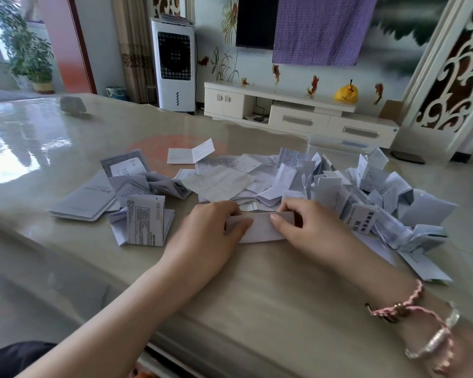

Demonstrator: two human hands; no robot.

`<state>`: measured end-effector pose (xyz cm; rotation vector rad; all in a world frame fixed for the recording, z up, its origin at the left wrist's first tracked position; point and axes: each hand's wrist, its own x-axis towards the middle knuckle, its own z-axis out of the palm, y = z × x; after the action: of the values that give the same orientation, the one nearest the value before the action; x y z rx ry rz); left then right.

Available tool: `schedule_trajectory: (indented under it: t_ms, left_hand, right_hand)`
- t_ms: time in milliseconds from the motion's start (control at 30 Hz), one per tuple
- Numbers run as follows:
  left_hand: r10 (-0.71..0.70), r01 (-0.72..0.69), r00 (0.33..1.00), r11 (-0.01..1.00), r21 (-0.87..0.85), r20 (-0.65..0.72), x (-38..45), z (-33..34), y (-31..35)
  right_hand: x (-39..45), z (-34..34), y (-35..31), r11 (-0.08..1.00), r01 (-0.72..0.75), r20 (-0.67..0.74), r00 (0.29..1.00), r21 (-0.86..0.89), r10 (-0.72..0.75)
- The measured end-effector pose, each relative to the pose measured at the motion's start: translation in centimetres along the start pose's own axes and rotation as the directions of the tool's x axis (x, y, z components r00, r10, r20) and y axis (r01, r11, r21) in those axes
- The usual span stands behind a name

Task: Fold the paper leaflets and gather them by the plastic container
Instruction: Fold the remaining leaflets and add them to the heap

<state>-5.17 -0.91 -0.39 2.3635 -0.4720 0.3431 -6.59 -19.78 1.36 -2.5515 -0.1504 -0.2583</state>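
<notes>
Glossy and beige, the surface (pixel 66 148) reflects window light, with a white TV cabinet (pixel 298 115) and an air cooler (pixel 174 64) behind it at twelve o'clock. From the head view, the left hand (pixel 210 230) and right hand (pixel 309 230) meet on one paper leaflet (pixel 260 230) lying flat near the front edge; each grip is pinching it, thumbs on top, fingers curled over its far edge. At two o'clock from the hands a heap of folded leaflets (pixel 366 192) spreads along the right side, just in front of a clear plastic container (pixel 339 144). At ten o'clock lie more leaflets and a grey booklet (pixel 82 200). Pink bracelets (pixel 410 309) circle the right wrist.
</notes>
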Motion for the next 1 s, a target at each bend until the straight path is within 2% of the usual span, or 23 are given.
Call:
schedule_trajectory:
  t_ms: [133, 267, 600, 800, 900, 1000]
  left_hand:
    - [-0.083, 0.080, 0.996, 0.986, 0.148, 0.015, -0.1, 0.4, 0.5]
    - [-0.045, 0.043, 0.999, 0.975, 0.216, 0.006, -0.4, 0.4, 1.3]
    - [-0.046, 0.034, 0.998, 0.952, 0.305, 0.033, -0.3, 0.4, 1.6]
    - [-0.055, 0.032, 0.997, 0.940, 0.340, 0.057, -0.2, 0.4, 1.5]
    - [-0.012, -0.006, 0.999, 0.943, 0.333, 0.052, -0.1, 0.4, 1.5]
    - [0.032, -0.047, 0.998, 0.947, 0.319, 0.051, 0.1, 0.5, 1.4]
  right_hand:
    - [0.1, 0.8, -0.5, 0.974, -0.023, -0.044, 0.999, -0.223, 0.014]
    - [0.0, 1.1, -1.1, 0.946, 0.006, -0.069, 0.997, -0.323, -0.029]
    - [-0.1, 1.4, -1.3, 0.942, 0.030, -0.053, 0.997, -0.335, -0.050]
    - [-0.6, 2.1, -1.5, 0.938, 0.060, -0.162, 0.979, -0.342, -0.122]
    - [-0.9, 2.7, -2.0, 0.936, 0.125, -0.162, 0.969, -0.329, -0.187]
    - [-1.2, 2.1, -1.8, 0.934, 0.105, -0.131, 0.979, -0.341, -0.158]
